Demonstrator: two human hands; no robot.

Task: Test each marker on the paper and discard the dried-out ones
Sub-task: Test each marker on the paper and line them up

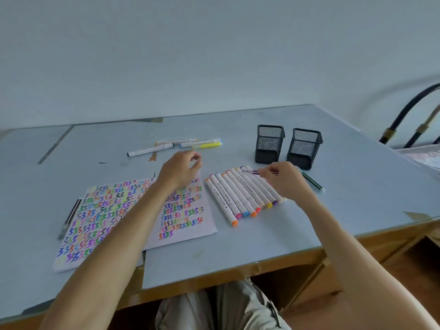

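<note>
step: grabbing next marker | right hand point(283, 179) pinches purple marker point(250, 171) atop the desk's marker row point(240, 196) | left hand point(182, 169) loosely curled, empty, over paper point(183, 210) | next: probably uncap, scribble

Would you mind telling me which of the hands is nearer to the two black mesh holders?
Right. The right hand is just in front of the mesh holders; the left hand hovers farther left.

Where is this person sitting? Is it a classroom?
Hard to say; probably a plain desk at home, against a bare wall. Test paper, a row of markers and two mesh pen holders suggest a drawing or study spot.
</note>
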